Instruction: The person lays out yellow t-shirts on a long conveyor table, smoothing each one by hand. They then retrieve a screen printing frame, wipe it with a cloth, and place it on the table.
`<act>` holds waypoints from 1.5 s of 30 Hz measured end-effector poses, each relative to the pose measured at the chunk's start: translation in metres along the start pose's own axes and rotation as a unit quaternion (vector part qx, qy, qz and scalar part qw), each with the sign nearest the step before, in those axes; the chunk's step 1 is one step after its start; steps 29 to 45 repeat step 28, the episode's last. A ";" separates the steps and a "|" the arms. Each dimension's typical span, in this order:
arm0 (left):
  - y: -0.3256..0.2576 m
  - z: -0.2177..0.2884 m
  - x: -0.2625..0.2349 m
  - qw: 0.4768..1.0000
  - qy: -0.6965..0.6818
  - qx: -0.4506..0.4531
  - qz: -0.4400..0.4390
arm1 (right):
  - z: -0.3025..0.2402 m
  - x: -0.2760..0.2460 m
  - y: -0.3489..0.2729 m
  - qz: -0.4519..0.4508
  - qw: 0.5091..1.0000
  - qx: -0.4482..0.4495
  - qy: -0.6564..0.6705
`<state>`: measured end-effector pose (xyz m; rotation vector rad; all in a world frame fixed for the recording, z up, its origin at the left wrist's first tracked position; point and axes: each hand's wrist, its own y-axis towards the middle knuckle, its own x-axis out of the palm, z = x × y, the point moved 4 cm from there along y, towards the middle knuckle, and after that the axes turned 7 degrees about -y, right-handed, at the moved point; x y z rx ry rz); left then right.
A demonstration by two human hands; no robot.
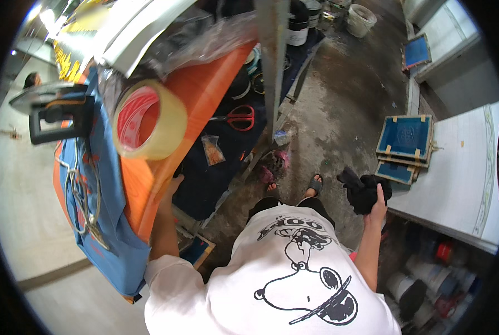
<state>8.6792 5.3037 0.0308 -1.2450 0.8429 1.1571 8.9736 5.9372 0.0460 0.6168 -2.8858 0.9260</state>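
At the right, my right hand (378,206) is closed around a crumpled black cloth (362,192), held out near the edge of a white table. My left hand (177,183) reaches to the lower shelf, mostly hidden behind the orange-covered upper surface (193,95); its fingers do not show well enough to tell whether they hold anything. On the dark blue shelf cloth (202,190) close to it lies a small clear bag of orange bits (212,150). Beyond that are red-handled scissors (240,118).
A tape roll (149,120) sits on the orange surface, beside an iron (65,114) with its cord. A metal post (273,67) stands by the shelf. Blue-meshed frames (404,137) are stacked on the white table (456,178). A white bucket (361,20) stands on the floor.
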 end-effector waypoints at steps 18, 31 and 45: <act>-0.104 0.333 0.032 0.812 -0.492 0.298 -0.100 | -0.041 0.027 -0.007 -0.012 0.948 -0.125 -0.292; -0.173 0.490 0.097 0.384 -0.775 -0.075 -0.496 | -0.093 0.114 -0.043 -0.314 0.882 -0.144 -0.320; -0.173 0.490 0.097 0.384 -0.775 -0.075 -0.496 | -0.093 0.114 -0.043 -0.314 0.882 -0.144 -0.320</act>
